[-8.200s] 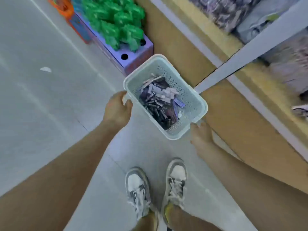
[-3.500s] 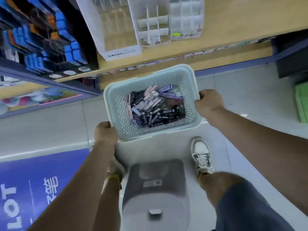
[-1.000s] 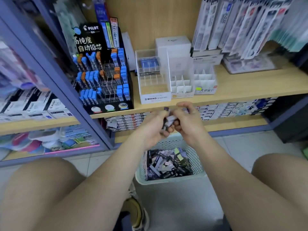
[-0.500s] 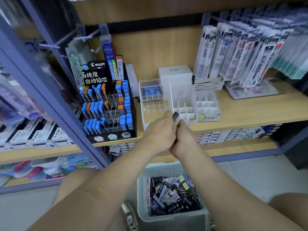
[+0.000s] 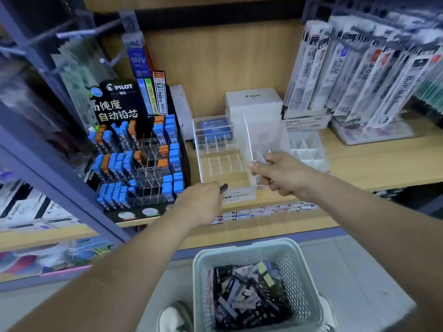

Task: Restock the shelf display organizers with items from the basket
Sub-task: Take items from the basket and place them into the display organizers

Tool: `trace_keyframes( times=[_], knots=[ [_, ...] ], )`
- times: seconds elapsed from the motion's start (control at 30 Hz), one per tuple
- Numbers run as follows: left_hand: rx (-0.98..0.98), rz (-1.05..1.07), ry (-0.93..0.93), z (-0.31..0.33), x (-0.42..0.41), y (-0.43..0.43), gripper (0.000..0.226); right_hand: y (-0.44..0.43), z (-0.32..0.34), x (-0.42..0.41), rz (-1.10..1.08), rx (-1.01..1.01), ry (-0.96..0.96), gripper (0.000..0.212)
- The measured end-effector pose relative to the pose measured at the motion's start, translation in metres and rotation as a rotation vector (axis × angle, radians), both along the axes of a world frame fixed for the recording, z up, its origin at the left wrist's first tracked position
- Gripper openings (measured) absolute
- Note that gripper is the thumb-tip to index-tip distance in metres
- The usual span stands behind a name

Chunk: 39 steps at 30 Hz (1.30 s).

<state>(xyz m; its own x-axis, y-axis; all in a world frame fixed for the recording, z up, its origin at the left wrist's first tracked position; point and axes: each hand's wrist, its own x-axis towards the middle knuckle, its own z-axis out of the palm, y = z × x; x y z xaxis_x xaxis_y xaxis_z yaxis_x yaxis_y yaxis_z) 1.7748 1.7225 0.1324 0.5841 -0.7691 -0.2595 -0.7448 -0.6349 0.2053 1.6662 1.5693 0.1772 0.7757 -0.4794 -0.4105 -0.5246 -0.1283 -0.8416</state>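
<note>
Nearest, on the floor below the clear acrylic compartment organizer (image 5: pixel 223 161), stands one pale green perforated plastic basket (image 5: pixel 239 248) heaped with small dark and lilac lead cases, too many to count. The left hand (image 5: pixel 201 204), just before the organizer's front label, curls its fingers round one small dark case (image 5: pixel 224 188). The right hand (image 5: pixel 280 173), at the organizer's right wall, pinches one pale lilac case (image 5: pixel 260 156). Placing is in hand, I judge; next, each case needs lowering upright into a free cell. Right of the organizer sits one white divided tray (image 5: pixel 304 149); left, one black tiered lead display (image 5: pixel 134 149).
</note>
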Motion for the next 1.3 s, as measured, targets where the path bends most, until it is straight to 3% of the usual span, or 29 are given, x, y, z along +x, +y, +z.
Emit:
trace_keyframes(
  times=[0.07, 0.17, 0.33, 0.43, 0.53, 0.6, 0.67, 0.77, 0.83, 0.93, 1.07, 1.2, 1.3],
  knots=[
    [0.014, -0.003, 0.027, 0.002, -0.003, 0.002, 0.019, -0.008, 0.010, 0.002, 0.040, 0.064, 0.014, 0.023],
    [0.008, 0.013, 0.143, 0.014, -0.002, 0.005, 0.017, -0.009, 0.015, 0.003, 0.060, 0.341, -0.056, 0.025],
    [-0.665, 0.386, 0.785, 0.057, 0.001, 0.003, 0.019, -0.003, 0.009, 0.007, 0.224, 0.386, -0.132, 0.027],
    [-0.817, 0.489, 0.948, 0.073, -0.002, -0.006, 0.004, -0.004, 0.013, 0.012, 0.283, 0.370, -0.153, 0.027],
    [-0.764, 0.335, 0.829, 0.072, -0.003, -0.010, 0.018, -0.004, 0.014, 0.013, 0.355, 0.358, -0.123, 0.027],
    [-0.743, 0.251, 0.695, 0.068, -0.001, -0.013, 0.014, -0.006, 0.013, 0.014, 0.351, 0.374, -0.119, 0.030],
    [-0.744, 0.243, 0.613, 0.065, 0.004, -0.016, 0.012, -0.011, 0.014, 0.017, 0.260, 0.386, -0.160, 0.023],
    [-0.783, 0.296, 0.638, 0.060, 0.006, -0.022, 0.009, -0.014, 0.012, 0.021, 0.071, 0.363, -0.257, 0.010],
    [-0.755, 0.287, 0.523, 0.054, 0.007, -0.025, 0.008, -0.017, 0.010, 0.025, 0.005, 0.191, -0.294, 0.011],
    [-0.600, 0.228, 0.176, 0.048, 0.014, -0.025, 0.015, -0.029, 0.010, 0.033, -0.102, -0.224, -0.343, 0.009],
    [-0.397, 0.181, 0.107, 0.042, 0.020, -0.018, 0.035, -0.040, 0.022, 0.042, 0.015, -0.619, -0.332, 0.011],
    [-0.337, 0.194, 0.089, 0.043, 0.022, -0.015, 0.043, -0.037, 0.018, 0.050, 0.253, -0.784, -0.216, 0.010],
    [-0.462, 0.231, 0.044, 0.050, 0.028, -0.013, 0.026, -0.035, 0.017, 0.057, 0.203, -0.717, -0.306, 0.008]
  ],
)
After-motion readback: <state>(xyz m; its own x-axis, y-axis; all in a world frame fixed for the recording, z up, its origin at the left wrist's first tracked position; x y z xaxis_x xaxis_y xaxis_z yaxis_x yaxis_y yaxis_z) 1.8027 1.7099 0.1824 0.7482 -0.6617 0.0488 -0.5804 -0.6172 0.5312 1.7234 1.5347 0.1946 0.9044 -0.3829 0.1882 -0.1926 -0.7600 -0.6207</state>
